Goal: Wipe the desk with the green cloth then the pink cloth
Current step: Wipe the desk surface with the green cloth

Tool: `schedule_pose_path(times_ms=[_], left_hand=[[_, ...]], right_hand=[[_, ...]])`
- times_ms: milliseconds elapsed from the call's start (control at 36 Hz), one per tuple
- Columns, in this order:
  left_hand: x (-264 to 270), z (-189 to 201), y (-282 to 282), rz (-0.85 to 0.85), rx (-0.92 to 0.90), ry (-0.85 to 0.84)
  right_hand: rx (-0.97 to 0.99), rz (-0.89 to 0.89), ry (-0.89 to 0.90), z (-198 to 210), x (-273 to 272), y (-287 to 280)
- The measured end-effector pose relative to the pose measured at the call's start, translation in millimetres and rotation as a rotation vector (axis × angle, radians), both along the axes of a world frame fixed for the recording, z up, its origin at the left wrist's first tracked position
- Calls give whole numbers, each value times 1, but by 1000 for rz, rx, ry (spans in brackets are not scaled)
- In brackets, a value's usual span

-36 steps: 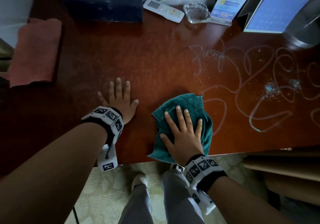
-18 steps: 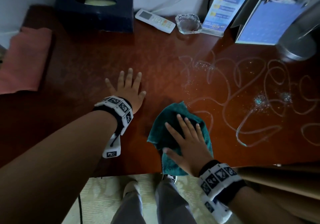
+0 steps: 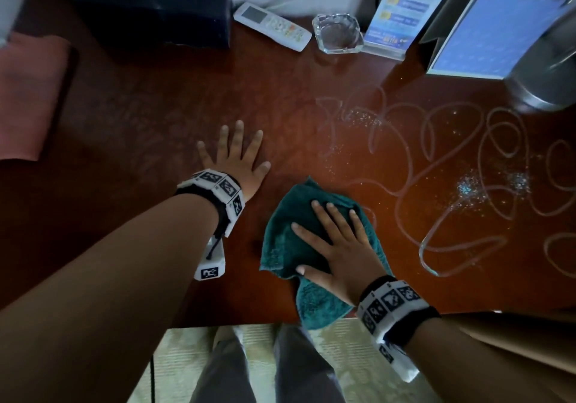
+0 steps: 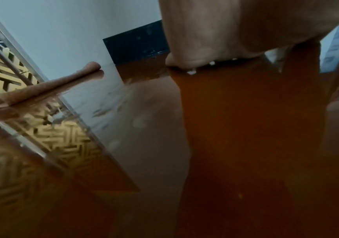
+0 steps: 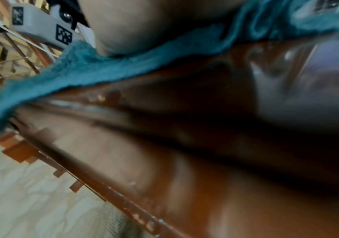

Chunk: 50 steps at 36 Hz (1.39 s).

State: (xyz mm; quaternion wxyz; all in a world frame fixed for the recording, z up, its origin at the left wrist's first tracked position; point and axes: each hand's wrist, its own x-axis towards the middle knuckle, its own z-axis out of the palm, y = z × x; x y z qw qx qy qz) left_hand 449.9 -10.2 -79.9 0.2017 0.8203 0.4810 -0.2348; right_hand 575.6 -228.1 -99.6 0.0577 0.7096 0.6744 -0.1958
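Green cloth (image 3: 286, 240) is lying near the front edge of the surface (image 3: 156, 115), flat under the right hand (image 3: 336, 246) with fingers (image 3: 332, 215) spread open. Pushing firmly toward the white squiggles (image 3: 436, 159) should clean best.

Your right hand (image 3: 335, 246) has drawn the green cloth (image 3: 311, 246) back toward you and a little to your left across the tabletop (image 3: 156, 115); a second ago the cloth lay wholly on the wood, and now its near corner hangs over the front edge; your fingers, which pointed straight ahead, now angle toward the upper left, flat on the cloth; the cloth has bunched into a narrower, taller shape; the white loop that ran just beside its right edge now lies clear of it, with bare wood between; your left hand (image 3: 235, 161) sits slightly farther from the front edge than it did.
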Motion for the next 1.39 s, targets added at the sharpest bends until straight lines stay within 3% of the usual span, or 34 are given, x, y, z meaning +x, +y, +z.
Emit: schedule_pose_path(times_ms=[389,694,944,1389], left_hand=[[1,-5,5,1,-48,15],[4,-4,5,12,-38,22],[2,-5,5,5,-20,11],[0,-10,5,-9,-13,2]], right_hand=[[-88,252,-45,7,48,38],[-144,346,-80,10,72,88],[-124,292,-80,9,85,132],[-47,17,-59,2,101,202]])
